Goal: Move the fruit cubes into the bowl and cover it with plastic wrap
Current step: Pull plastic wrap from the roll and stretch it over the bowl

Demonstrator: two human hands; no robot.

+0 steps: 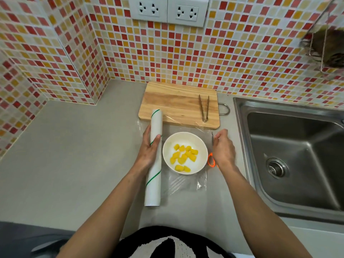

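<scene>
With the fruit cubes (pixel 183 157) already in the bowl (pixel 203 146) on the tabletop, you are covering: your left hand (pixel 149 148) grips the plastic wrap roll (pixel 154 159), your right hand (pixel 223 148) holds the scissors (pixel 211 161), so cut the sheet (pixel 178 183) free next.

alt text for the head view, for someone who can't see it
A white bowl of yellow fruit cubes sits under stretched plastic wrap; the left hand grips the roll, the right hand reaches orange-handled scissors. Behind: cutting board with tongs; sink at right.
</scene>
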